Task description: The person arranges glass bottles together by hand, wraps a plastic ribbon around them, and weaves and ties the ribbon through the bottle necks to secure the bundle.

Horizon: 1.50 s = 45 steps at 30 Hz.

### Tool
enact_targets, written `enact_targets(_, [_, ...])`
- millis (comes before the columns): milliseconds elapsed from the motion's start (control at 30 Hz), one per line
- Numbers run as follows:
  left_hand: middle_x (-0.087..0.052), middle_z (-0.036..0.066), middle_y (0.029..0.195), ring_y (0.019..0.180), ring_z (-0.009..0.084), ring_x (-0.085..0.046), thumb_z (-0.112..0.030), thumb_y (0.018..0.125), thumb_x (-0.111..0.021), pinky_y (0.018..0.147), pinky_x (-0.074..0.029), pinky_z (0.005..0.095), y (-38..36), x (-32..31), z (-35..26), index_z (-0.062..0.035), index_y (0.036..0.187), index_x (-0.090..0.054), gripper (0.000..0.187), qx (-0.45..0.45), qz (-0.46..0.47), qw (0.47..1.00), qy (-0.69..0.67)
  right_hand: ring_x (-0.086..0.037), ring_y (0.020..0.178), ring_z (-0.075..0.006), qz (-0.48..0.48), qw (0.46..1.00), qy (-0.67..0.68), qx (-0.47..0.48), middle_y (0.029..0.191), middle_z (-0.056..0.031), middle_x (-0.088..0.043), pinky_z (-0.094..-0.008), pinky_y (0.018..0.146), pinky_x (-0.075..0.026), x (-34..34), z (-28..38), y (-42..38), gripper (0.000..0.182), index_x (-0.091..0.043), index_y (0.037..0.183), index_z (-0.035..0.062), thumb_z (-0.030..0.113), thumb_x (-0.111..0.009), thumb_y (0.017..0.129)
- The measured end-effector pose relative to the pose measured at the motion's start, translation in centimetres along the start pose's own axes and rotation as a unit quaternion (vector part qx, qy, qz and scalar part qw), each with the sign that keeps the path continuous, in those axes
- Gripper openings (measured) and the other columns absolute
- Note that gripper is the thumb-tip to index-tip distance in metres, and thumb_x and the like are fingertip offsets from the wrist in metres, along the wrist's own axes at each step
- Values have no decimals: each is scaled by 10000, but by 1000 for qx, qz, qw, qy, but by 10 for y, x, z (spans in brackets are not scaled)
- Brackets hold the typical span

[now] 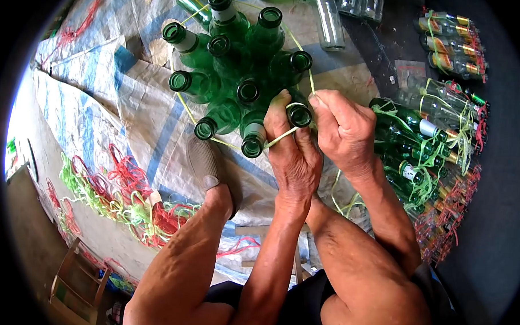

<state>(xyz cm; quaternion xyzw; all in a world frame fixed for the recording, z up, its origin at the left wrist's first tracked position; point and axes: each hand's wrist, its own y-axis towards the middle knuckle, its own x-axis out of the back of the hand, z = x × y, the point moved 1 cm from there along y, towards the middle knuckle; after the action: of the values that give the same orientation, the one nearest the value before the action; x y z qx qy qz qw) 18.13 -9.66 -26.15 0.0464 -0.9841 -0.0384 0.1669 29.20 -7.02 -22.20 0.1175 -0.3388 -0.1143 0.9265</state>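
Observation:
Several green glass bottles (235,58) stand upright in a tight cluster, open mouths facing up. A thin yellow-green plastic string (184,108) runs loosely around the group. At the near right side of the cluster, my left hand (294,163) is closed around the neck of one green bottle (300,114), its fingers on both sides of it. String crosses just in front of that neck. My right hand (347,128), beside it, pinches the string between thumb and curled fingers, where it rises taut along the cluster's right side.
A blue-and-white striped tarp (142,101) covers the floor. Tangled red and green strings (138,198) lie at left. Tied bundles of green bottles (409,145) and clear bottles (453,46) lie at right. A clear bottle (329,21) lies beyond the cluster. A wooden stool (81,282) stands lower left.

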Motion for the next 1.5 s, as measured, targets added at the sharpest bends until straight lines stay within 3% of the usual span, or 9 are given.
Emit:
enact_targets(233, [-595, 208, 1395, 1211, 338, -616, -210, 1121, -516, 1018, -497, 409, 0, 1, 2, -7, 1458, -509, 394, -4, 7, 1000, 11, -715, 718, -352, 29, 996, -69, 50, 842, -192, -691, -395, 611, -556, 5, 2, -3, 148, -669, 1060, -51, -85, -653, 916])
enact_targets(733, [-588, 217, 1405, 1248, 355, -605, -207, 1124, -519, 1041, -491, 413, -1, -2, 8, -10, 1464, -499, 394, -13, 5, 1000, -9, -617, 547, -259, -31, 991, -93, 91, 723, -103, -611, -365, 492, -488, 20, 11, -38, 298, -720, 1145, -43, -87, -746, 851])
enact_targets(767, [-589, 217, 1403, 1249, 354, -604, -202, 1123, -520, 1041, -491, 411, -1, -2, 8, -11, 1463, -502, 391, -11, 5, 1000, -13, -642, 573, -258, -9, 993, -96, 73, 751, -156, -670, -352, 510, -503, 22, 17, -39, 216, -725, 1079, -84, -89, -751, 864])
enact_targets(867, [-593, 213, 1400, 1252, 347, -603, -192, 1120, -527, 1038, -492, 404, 0, -2, 9, -13, 1463, -506, 387, -20, 2, 1000, -11, -635, 560, -259, 1, 994, -89, 59, 741, -149, -666, -350, 504, -499, 20, 17, -43, 201, -722, 1059, -84, -93, -750, 860])
enact_targets(900, [-594, 211, 1400, 1254, 344, -603, -189, 1119, -530, 1037, -493, 402, 0, -2, 9, -14, 1463, -507, 387, -26, 0, 1000, -8, -623, 542, -260, -11, 993, -86, 73, 712, -98, -613, -361, 493, -491, 16, 13, -44, 271, -715, 1125, -43, -67, -750, 857])
enact_targets(1200, [-601, 168, 1406, 1225, 306, -605, -129, 1097, -567, 1034, -491, 379, -2, -2, 11, -18, 1464, -514, 387, -26, -1, 1000, -9, -714, 650, -304, 40, 996, -59, 44, 787, -184, -708, -367, 561, -551, 16, 22, -41, 126, -698, 1001, -86, -81, -723, 878])
enact_targets(1300, [-616, 223, 1381, 1237, 399, -597, -103, 1062, -577, 1064, -462, 436, -1, -2, 9, 12, 1441, -541, 398, -4, -4, 999, -42, -720, 652, -309, 46, 997, -52, 31, 789, -186, -713, -368, 567, -556, 16, 29, -39, 127, -697, 1007, -87, -84, -714, 882])
enact_targets(1400, [-627, 216, 1365, 1221, 389, -607, -95, 1052, -596, 1058, -464, 434, -2, -2, 7, 8, 1431, -557, 395, 15, -6, 999, -47, -724, 649, -309, 55, 997, -52, 29, 780, -186, -712, -367, 571, -559, 15, 29, -40, 130, -695, 1009, -88, -90, -708, 880])
enact_targets(1500, [-614, 129, 1381, 1182, 257, -594, -11, 1022, -632, 1011, -487, 347, -1, -3, 10, -39, 1446, -555, 432, -12, -14, 1000, 1, -725, 642, -304, 68, 996, -52, 25, 773, -185, -711, -364, 568, -560, 14, 32, -37, 133, -696, 1008, -88, -94, -708, 876])
